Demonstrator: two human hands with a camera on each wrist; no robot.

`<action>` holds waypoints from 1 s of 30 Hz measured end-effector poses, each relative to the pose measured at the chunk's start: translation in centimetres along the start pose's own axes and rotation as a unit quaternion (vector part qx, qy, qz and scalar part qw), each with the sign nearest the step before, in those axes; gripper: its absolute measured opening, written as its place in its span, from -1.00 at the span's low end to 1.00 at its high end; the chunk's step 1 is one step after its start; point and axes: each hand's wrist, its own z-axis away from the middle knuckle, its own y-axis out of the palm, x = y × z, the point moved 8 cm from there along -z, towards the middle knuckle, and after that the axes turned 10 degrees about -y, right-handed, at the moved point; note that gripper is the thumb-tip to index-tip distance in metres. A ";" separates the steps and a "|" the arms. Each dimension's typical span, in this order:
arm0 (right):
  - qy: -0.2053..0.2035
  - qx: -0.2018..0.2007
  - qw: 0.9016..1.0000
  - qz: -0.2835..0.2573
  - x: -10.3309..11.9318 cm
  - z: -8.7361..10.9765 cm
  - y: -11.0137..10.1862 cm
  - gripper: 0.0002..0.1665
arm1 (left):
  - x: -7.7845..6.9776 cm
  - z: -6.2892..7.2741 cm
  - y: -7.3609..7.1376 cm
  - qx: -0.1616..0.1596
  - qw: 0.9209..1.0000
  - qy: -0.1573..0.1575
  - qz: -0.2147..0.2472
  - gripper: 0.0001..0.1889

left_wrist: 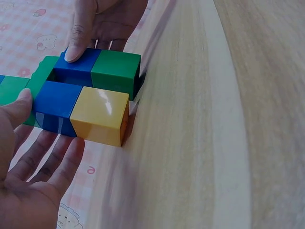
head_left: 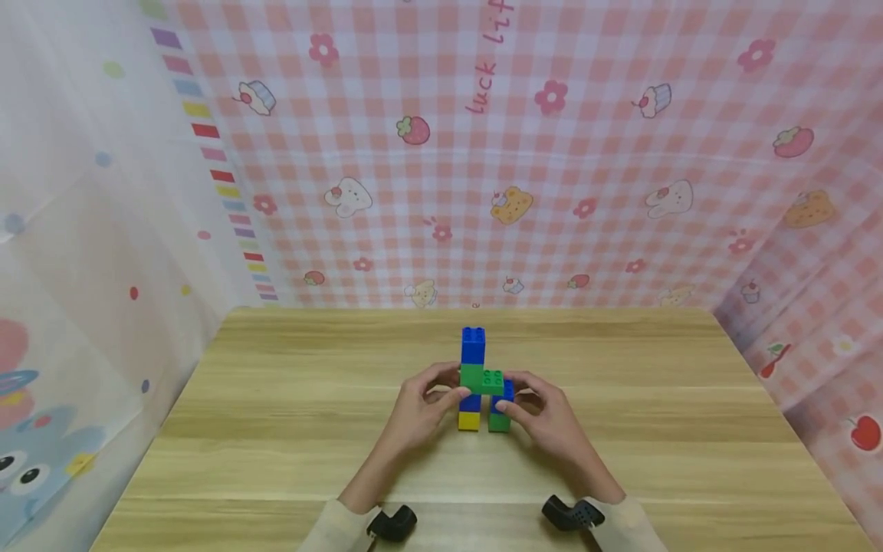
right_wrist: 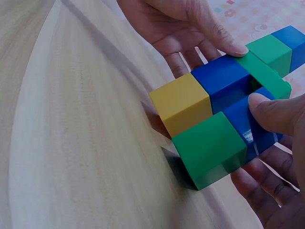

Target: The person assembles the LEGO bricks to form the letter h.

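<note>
A joined structure of building blocks stands in front of me in the head view. Its left column has a yellow block [head_left: 469, 422] at the bottom, then blue, green, and a blue block [head_left: 473, 349] on top. A thin green brick [right_wrist: 267, 76] bridges to a shorter right column, where a blue block [right_wrist: 238, 112] sits above a green block [right_wrist: 209, 150]. My left hand [head_left: 417, 405] grips the tall column near the bridge, thumb in front and fingers behind. My right hand [head_left: 545, 410] pinches the short column at its blue block. Both wrist views show the column bottoms close over the tabletop.
The wooden table [head_left: 290, 429] extends around the blocks on every side. A pink checked cloth [head_left: 441, 176] hangs behind its far edge, with a pale patterned curtain [head_left: 83, 230] at the left. Black wrist devices [head_left: 393, 524] sit at both sleeves.
</note>
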 end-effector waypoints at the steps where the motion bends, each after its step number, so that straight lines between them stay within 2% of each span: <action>1: -0.002 0.001 1.000 -0.001 0.0 0.0 0.0 -0.54 | 0.0 0.0 0.0 0.001 1.000 0.000 0.000 -0.58; 21: -0.016 -0.007 0.999 -0.029 -0.1 -0.1 -0.1 -0.38 | 0.6 -0.4 0.3 0.030 0.999 -0.007 0.034 -0.40; 30: -0.013 -0.009 1.000 -0.023 0.0 -0.4 0.2 -0.38 | 1.0 -0.5 0.0 0.011 0.999 -0.016 0.029 -0.39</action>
